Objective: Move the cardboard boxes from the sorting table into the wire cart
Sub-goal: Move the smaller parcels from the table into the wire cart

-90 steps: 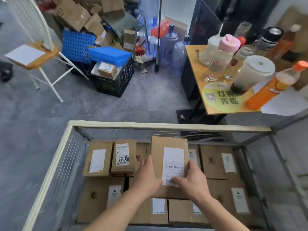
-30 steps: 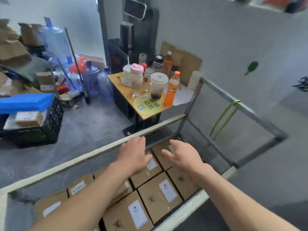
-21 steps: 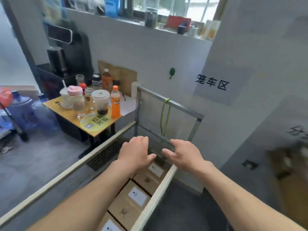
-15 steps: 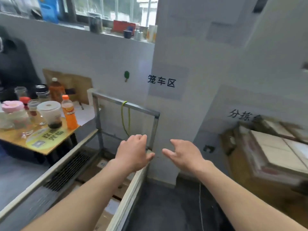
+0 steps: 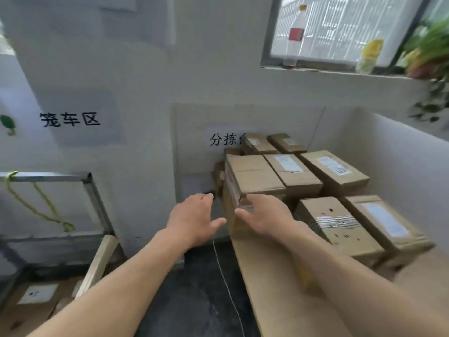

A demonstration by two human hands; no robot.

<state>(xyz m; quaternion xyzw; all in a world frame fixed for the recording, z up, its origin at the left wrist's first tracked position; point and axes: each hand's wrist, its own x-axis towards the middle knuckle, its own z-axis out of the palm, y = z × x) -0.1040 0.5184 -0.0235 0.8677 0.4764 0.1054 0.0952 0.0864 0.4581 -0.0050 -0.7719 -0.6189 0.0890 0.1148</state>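
My left hand (image 5: 194, 221) and right hand (image 5: 267, 216) are both empty, fingers spread wide and palms facing inward with a gap between them; neither touches cardboard yet. The cardboard boxes (image 5: 313, 183) stand stacked on the sorting table (image 5: 272, 283), ahead of and to the right of my fingertips; the nearest box (image 5: 252, 175), at the stack's left front corner, sits just beyond my right fingertips (image 5: 250, 199), while my left fingertips (image 5: 206, 197) hang off the table's left edge, in front of the wall (image 5: 145, 147). Procedure, as I judge it: shift both hands rightward so the nearest box lies between the palms; set one palm on each long side face, low on the box, thumbs over the top edge; press inward evenly before lifting; raise it straight up so that the neighbouring box touching its right side is not dragged along. Orientation: the nearest box lies flat, long axis running away from my fingertips toward the wall, one short end facing me; its neighbours lie roughly parallel, labels up. Keeping the long axis fore-and-aft should ease placement. The wire cart (image 5: 92, 205) stands to the left of my left hand, well apart from the stack; boxes already lie inside it, below and left of my left forearm.
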